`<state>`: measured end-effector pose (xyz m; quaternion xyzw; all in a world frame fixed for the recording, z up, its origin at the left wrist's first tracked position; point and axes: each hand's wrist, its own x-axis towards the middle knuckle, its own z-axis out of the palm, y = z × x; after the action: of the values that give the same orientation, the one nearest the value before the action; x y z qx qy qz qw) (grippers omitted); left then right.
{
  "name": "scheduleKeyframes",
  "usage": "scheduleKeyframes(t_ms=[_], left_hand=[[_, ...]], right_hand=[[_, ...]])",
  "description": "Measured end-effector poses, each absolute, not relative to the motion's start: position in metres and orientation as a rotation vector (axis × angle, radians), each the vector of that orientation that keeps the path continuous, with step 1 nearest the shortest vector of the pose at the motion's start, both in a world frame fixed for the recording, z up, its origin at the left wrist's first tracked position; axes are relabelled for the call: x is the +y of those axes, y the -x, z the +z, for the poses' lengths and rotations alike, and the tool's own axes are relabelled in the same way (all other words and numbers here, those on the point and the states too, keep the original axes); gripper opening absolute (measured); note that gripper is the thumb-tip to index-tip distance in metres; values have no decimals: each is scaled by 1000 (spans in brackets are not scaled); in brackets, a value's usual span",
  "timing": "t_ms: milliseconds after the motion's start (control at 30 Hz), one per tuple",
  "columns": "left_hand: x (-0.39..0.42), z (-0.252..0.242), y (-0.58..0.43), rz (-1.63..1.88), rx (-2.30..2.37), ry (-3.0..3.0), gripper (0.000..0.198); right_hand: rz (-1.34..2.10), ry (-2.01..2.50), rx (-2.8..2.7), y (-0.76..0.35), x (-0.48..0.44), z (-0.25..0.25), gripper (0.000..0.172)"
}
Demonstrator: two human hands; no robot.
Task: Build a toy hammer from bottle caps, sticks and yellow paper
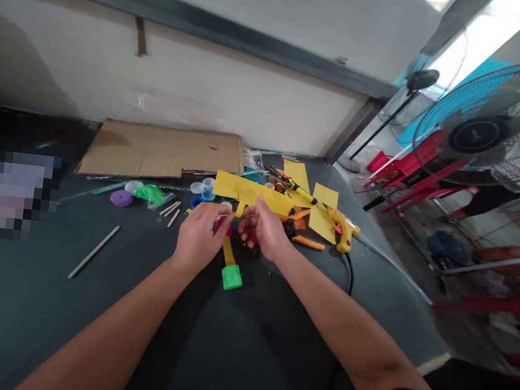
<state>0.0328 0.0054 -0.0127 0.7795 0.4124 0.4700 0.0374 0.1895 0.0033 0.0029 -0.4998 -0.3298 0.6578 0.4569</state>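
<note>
My left hand (203, 235) is closed, with its fingertips round a thin stick-like piece too small to make out fully. Facing it, my right hand (263, 228) has curled fingers near the other end of that piece; what they hold, if anything, is hidden. Just behind both hands lies a long yellow strip (253, 193). Below them a narrow orange-yellow strip (228, 251) runs down to a bright green cap (232, 277). Something pink shows beside my left fingertips.
Cardboard (161, 152) lies by the wall. Bottle caps (208, 195), a purple disc (121, 198) and a wooden stick (94, 252) are at the left. Orange-handled pliers (308, 243), a yellow glue gun (344, 233) with a cable and yellow sheets (323, 218) lie right. A fan (478, 133) stands beyond.
</note>
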Motion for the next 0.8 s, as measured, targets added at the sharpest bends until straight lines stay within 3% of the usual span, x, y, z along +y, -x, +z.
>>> scheduleKeyframes(t_ms=[233,567,800], left_hand=[[6,-11,-32,1431,1256,-2439,7],[6,-10,-31,1418,1259,-2379,8],[5,-10,-31,1429,1246,-2291,8]], right_hand=[[1684,1122,-818,-188,1,9,22],[1390,1082,-1119,-189,2,3,21],[1170,1140,-1335,-189,3,2,36]])
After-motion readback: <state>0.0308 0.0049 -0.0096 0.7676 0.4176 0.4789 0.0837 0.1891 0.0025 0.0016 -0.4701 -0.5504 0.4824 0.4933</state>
